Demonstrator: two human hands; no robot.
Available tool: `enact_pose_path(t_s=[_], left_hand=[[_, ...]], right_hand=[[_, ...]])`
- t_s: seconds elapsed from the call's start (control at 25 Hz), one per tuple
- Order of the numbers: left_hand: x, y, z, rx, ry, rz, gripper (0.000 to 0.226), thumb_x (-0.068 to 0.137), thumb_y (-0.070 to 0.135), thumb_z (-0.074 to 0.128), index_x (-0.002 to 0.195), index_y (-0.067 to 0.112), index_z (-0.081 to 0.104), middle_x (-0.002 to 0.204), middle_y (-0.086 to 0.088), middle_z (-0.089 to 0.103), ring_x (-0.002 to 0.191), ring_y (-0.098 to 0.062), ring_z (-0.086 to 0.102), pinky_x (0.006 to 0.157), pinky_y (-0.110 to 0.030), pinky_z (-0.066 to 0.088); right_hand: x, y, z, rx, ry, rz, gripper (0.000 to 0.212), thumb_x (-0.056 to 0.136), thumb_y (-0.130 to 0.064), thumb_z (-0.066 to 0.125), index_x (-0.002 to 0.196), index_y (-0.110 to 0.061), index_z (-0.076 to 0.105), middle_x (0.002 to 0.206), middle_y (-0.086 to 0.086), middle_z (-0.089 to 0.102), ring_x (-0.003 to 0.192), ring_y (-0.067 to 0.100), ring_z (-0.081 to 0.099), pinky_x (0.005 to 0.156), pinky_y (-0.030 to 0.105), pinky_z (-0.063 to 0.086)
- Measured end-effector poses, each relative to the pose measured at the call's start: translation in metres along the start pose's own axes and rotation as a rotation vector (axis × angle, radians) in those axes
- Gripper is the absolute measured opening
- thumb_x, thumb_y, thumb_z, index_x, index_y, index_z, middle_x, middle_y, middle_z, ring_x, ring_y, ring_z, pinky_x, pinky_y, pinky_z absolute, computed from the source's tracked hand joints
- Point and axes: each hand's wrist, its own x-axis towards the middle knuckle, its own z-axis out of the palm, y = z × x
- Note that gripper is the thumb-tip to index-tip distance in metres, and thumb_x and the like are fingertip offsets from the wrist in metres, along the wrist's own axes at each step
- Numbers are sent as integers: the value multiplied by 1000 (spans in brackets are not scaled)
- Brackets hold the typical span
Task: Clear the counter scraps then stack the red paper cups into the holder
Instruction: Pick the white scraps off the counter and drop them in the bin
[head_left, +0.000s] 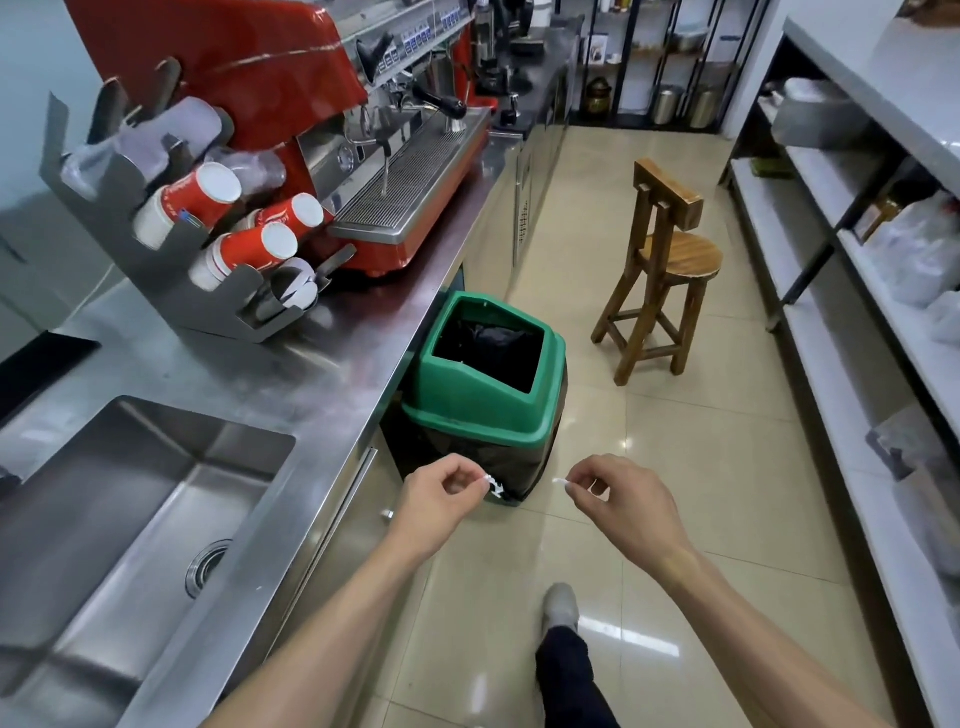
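Steel counter (332, 358) borders tiled floor (675, 467), green bin (483, 415).

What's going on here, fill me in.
A person stands by the steel counter, each hand pinching a small white scrap: left hand, right hand. Both are held short of the green-lidded bin, nothing dropped yet. Red paper cups already lie in the metal holder beside the red espresso machine.

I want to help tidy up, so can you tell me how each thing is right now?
Left hand: pinching a white scrap.
Right hand: pinching a small white scrap.
Green bin: top open, black bag inside.
Red paper cups: lying in the holder.
Sink: nothing visible inside.
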Motion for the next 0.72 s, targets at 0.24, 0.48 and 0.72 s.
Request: enact_pose_path(t_s=[0.24, 0.48, 0.72], left_hand=[[72, 12, 14, -3, 52, -30, 11, 84, 12, 76, 75, 18, 72, 71, 7, 69, 66, -9, 55, 69, -23, 46], [143, 28, 37, 45, 103, -64, 12, 82, 17, 77, 73, 23, 72, 71, 5, 71, 61, 0, 55, 64, -10, 45], [199, 42, 54, 68, 137, -74, 12, 83, 17, 78, 73, 22, 72, 68, 7, 68, 60, -1, 52, 63, -11, 44]], right_hand=[[84, 27, -8, -11, -25, -48, 7, 85, -38, 66, 80, -39, 63, 75, -22, 62, 77, 0, 59, 63, 26, 49], [167, 60, -31, -11, -75, -113, 13, 87, -36, 67, 79, -43, 60, 74, -22, 62, 76, -4, 57, 59, 12, 37], [230, 80, -45, -18, -91, -159, 16, 89, -40, 67, 77, -45, 57, 75, -20, 62, 75, -4, 56, 55, 13, 35]])
